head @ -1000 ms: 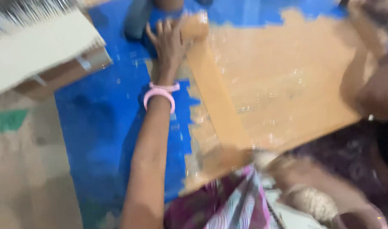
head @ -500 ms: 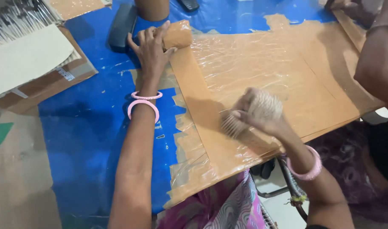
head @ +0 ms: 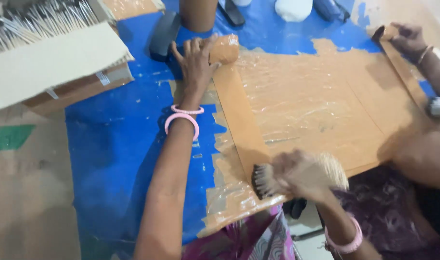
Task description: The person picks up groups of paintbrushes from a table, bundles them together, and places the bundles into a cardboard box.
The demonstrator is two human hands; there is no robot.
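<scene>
One long brown paper sheet [head: 321,103], glossy with wet paste, is lying across a blue desk [head: 114,144], its long axis running left to right, with a rolled end at each side. The left hand [head: 196,60] is pressing open-fingered on the left rolled end [head: 223,48], not closing around it. The right hand [head: 304,173] is grasping one straw-bound brush with dark bristles [head: 265,180] at the sheet's near edge, bristles pointing left. Another person's hand [head: 408,38] is holding the far right roll. Two pink bangles [head: 182,116] are circling the left wrist. One open cardboard box [head: 56,67] is sitting on the left, beside a brown floor.
</scene>
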